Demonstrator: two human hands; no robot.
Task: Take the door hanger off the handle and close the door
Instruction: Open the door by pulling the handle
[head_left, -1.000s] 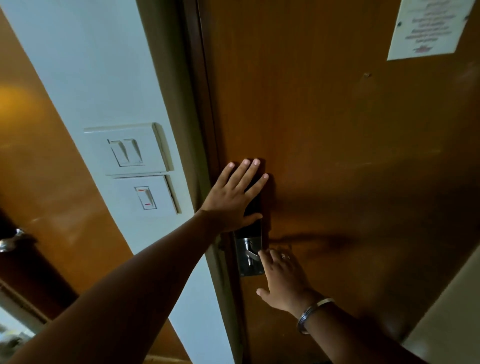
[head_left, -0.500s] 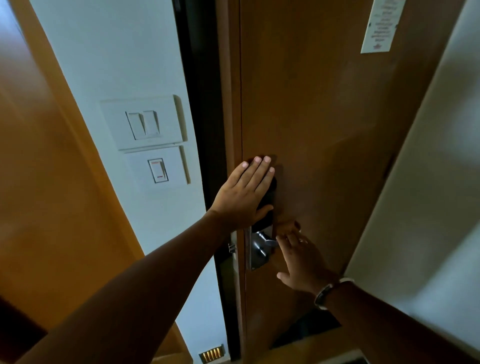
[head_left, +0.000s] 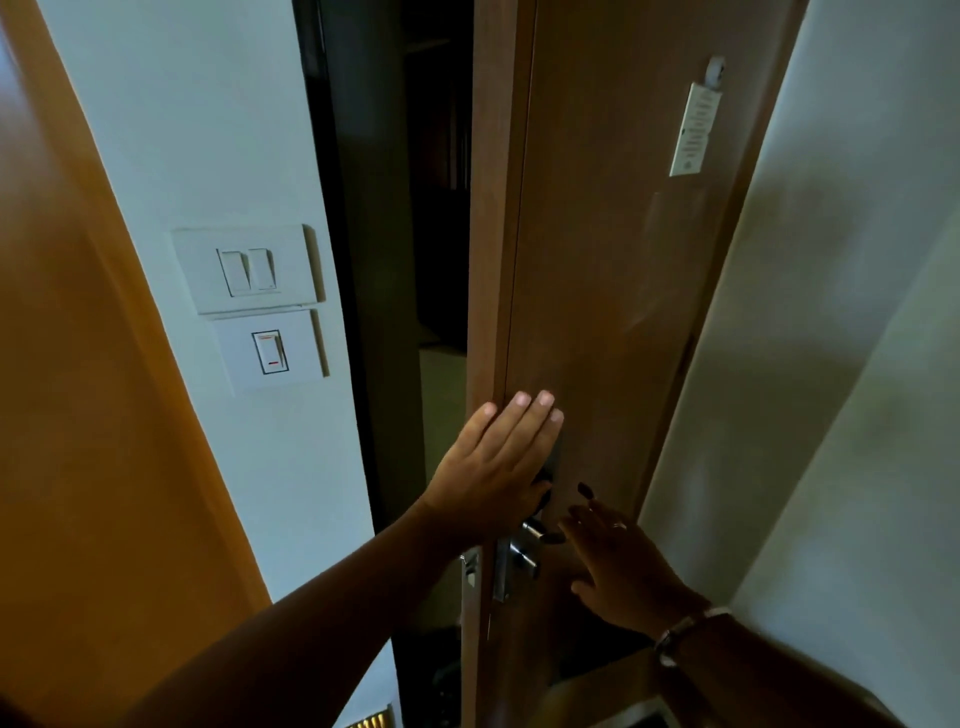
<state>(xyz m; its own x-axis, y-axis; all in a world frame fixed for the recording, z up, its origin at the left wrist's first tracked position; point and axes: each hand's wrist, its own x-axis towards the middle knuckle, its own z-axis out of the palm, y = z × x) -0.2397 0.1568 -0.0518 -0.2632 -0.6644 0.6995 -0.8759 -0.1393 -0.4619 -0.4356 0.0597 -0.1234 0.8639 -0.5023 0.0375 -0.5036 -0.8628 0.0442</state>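
Note:
The brown wooden door (head_left: 597, 260) stands ajar, with a dark gap (head_left: 415, 260) between its edge and the frame. My left hand (head_left: 498, 462) lies flat on the door near its edge, fingers together, covering the dark lock plate above the handle. The metal handle (head_left: 522, 553) sticks out just below that hand. My right hand (head_left: 618, 566) hovers beside the handle with fingers spread and nothing in it; one fingertip nearly touches the lever. No door hanger shows on the handle or in either hand.
A white notice (head_left: 693, 130) hangs high on the door's inner face. Two white switch plates (head_left: 254, 306) sit on the pale wall left of the frame. An orange-brown panel (head_left: 67, 415) fills the far left, and a pale wall (head_left: 831, 364) rises at the right.
The door was shut against the frame a second ago and has swung open, widening the dark gap. My left hand stayed flat on it; my right hand's fingers spread beside the handle.

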